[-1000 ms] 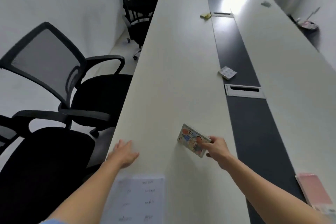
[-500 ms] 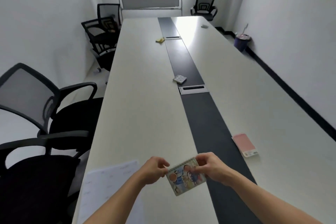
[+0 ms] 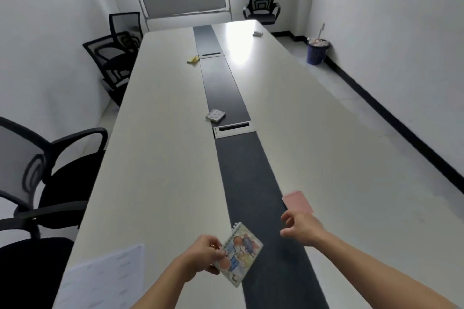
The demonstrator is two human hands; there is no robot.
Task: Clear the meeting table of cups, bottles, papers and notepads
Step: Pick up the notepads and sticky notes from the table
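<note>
The table (image 3: pixel 163 158) is finished smooth and pale, with glare caught upper centre; its middle strip (image 3: pixel 246 170) is done matt and dark. The chair (image 3: pixel 22 155) at left is backed in mesh, and the notebook (image 3: pixel 242 251) is covered in printed paper.

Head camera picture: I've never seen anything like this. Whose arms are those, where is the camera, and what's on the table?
No machine: that is a person working bare-handed, filmed by a wide-angle camera on their head, looking forward and down. The left hand pinches a colourful spiral notepad; the right hand, holding nothing, hovers just short of a pink notepad on the long table. Also lying there: a printed sheet at the near left, a small patterned pad by the dark middle strip, and something yellow further off.
</note>
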